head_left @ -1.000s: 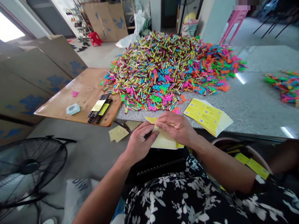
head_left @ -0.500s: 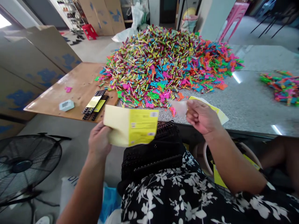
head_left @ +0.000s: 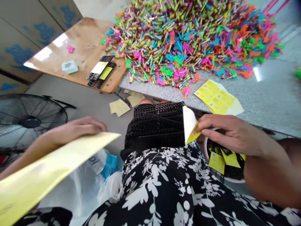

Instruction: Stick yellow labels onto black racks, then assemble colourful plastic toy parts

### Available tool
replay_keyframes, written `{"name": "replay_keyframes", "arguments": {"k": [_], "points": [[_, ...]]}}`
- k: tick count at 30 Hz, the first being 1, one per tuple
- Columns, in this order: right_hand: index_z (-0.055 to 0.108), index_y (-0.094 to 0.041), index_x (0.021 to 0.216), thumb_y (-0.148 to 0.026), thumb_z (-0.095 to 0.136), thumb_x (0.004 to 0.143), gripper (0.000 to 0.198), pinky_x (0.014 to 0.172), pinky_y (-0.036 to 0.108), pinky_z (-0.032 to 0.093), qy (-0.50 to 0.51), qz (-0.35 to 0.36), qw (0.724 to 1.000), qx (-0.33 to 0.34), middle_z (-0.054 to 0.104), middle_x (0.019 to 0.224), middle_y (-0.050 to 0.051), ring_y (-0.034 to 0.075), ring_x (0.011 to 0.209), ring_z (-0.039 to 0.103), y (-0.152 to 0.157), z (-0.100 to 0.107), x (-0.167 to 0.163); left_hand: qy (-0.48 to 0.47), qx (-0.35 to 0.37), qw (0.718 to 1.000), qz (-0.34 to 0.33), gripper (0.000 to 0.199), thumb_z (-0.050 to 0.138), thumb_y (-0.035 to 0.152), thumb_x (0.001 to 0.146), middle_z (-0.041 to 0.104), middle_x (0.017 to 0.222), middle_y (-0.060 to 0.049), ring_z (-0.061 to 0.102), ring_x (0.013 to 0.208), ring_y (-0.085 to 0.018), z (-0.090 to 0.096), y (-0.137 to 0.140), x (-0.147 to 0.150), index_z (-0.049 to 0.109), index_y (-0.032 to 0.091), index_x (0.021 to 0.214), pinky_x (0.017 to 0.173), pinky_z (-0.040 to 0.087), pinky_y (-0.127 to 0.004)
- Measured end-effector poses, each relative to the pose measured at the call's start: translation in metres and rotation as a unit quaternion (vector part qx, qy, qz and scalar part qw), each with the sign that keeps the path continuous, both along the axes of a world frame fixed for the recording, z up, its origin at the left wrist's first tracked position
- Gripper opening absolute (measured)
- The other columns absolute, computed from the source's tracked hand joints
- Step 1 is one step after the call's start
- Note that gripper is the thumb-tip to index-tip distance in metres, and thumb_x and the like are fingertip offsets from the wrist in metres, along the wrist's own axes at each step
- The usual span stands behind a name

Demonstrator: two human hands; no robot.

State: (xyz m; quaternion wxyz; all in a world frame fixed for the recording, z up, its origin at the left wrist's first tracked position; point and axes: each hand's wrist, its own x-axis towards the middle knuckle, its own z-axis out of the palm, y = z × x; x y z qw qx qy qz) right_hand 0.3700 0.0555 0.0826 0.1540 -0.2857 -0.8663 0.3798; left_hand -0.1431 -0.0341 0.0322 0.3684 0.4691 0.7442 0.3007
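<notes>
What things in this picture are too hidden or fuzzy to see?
All in the head view:
Underside of the left hand: hidden by the large yellow sheet.
Rest of that sheet: cut off by the left edge.
Print on the stacked yellow sheets: too small.
Top of the colourful pile: cut off by the upper edge.

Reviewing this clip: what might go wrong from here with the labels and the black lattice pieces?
1. The curled label in the right hand could fold onto itself or crease, since its free end already bends over.
2. The black lattice pieces rest on the person's lap, so a shift of the legs might slide them off.
3. The yellow sheets lie at the table's edge, close to the right hand, and might get knocked down.
</notes>
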Motion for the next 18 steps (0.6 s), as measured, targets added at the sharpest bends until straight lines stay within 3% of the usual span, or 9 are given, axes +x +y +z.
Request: {"name": "replay_keyframes", "arguments": {"k": [1, 2, 3, 4, 6, 9, 13, 18], "points": [[0.079, -0.030, 0.109, -0.034, 0.066, 0.103, 0.015, 0.078, 0.037, 0.062, -0.004, 0.028, 1.000, 0.005, 0.079, 0.100, 0.007, 0.026, 0.089, 0.075, -0.004, 0.001, -0.006, 0.022, -0.114, 0.984, -0.133, 0.056, 0.091, 0.070, 0.060, 0.064, 0.062, 0.002, 0.067, 0.064, -0.020, -0.007, 0.000, 0.018, 0.066, 0.020, 0.063, 0.064, 0.055, -0.028], [0.078, -0.029, 0.109, -0.034, 0.066, 0.102, 0.015, 0.080, 0.037, 0.062, -0.006, 0.053, 0.999, 0.012, 0.079, 0.100, 0.007, 0.026, 0.091, 0.075, -0.007, 0.001, -0.012, 0.066, -0.185, 0.951, -0.239, 0.054, 0.088, 0.070, 0.066, 0.064, 0.060, 0.000, 0.063, 0.058, -0.019, -0.012, 0.000, 0.036, 0.065, 0.022, 0.060, 0.057, 0.049, -0.027], [0.078, -0.028, 0.107, -0.035, 0.067, 0.101, 0.014, 0.082, 0.038, 0.061, -0.007, 0.071, 0.997, 0.022, 0.078, 0.100, 0.007, 0.026, 0.091, 0.074, -0.010, 0.001, -0.018, 0.115, -0.216, 0.916, -0.318, 0.054, 0.082, 0.070, 0.075, 0.062, 0.057, -0.002, 0.059, 0.053, -0.020, -0.015, 0.000, 0.054, 0.063, 0.023, 0.057, 0.055, 0.044, -0.029], [0.077, -0.027, 0.105, -0.036, 0.067, 0.101, 0.013, 0.082, 0.037, 0.060, -0.009, 0.083, 0.996, 0.031, 0.077, 0.098, 0.006, 0.025, 0.090, 0.072, -0.013, -0.001, -0.024, 0.175, -0.182, 0.902, -0.351, 0.053, 0.075, 0.069, 0.083, 0.061, 0.055, -0.003, 0.056, 0.052, -0.020, -0.016, 0.000, 0.072, 0.063, 0.024, 0.057, 0.056, 0.041, -0.031], [0.073, -0.025, 0.096, -0.038, 0.067, 0.102, 0.016, 0.079, 0.035, 0.056, -0.010, 0.079, 0.995, 0.052, 0.074, 0.092, 0.005, 0.022, 0.084, 0.069, -0.018, -0.008, -0.034, 0.277, -0.091, 0.889, -0.354, 0.046, 0.068, 0.066, 0.091, 0.061, 0.057, -0.004, 0.056, 0.053, -0.023, -0.015, -0.004, 0.100, 0.068, 0.026, 0.068, 0.060, 0.037, -0.033], [0.062, -0.023, 0.083, -0.039, 0.068, 0.104, 0.027, 0.071, 0.031, 0.049, -0.002, 0.014, 0.995, 0.098, 0.067, 0.083, 0.002, 0.017, 0.074, 0.062, -0.026, -0.025, -0.044, 0.330, -0.008, 0.881, -0.339, 0.040, 0.075, 0.068, 0.085, 0.065, 0.063, -0.003, 0.060, 0.058, -0.026, -0.015, -0.010, 0.126, 0.072, 0.029, 0.092, 0.063, 0.035, -0.033], [0.053, -0.023, 0.081, -0.035, 0.072, 0.102, 0.031, 0.067, 0.029, 0.044, 0.034, -0.050, 0.991, 0.119, 0.059, 0.079, -0.001, 0.015, 0.071, 0.057, -0.042, -0.050, -0.048, 0.346, 0.002, 0.877, -0.334, 0.043, 0.076, 0.068, 0.086, 0.071, 0.073, -0.005, 0.065, 0.065, -0.028, -0.029, -0.015, 0.142, 0.068, 0.027, 0.097, 0.065, 0.033, -0.033], [0.050, -0.024, 0.083, -0.028, 0.070, 0.103, 0.028, 0.067, 0.029, 0.044, 0.061, -0.078, 0.987, 0.127, 0.057, 0.082, -0.001, 0.016, 0.074, 0.057, -0.062, -0.076, -0.046, 0.356, 0.016, 0.889, -0.288, 0.041, 0.066, 0.067, 0.095, 0.075, 0.083, -0.005, 0.067, 0.071, -0.027, -0.051, -0.003, 0.143, 0.068, 0.027, 0.104, 0.069, 0.033, -0.034]]}}
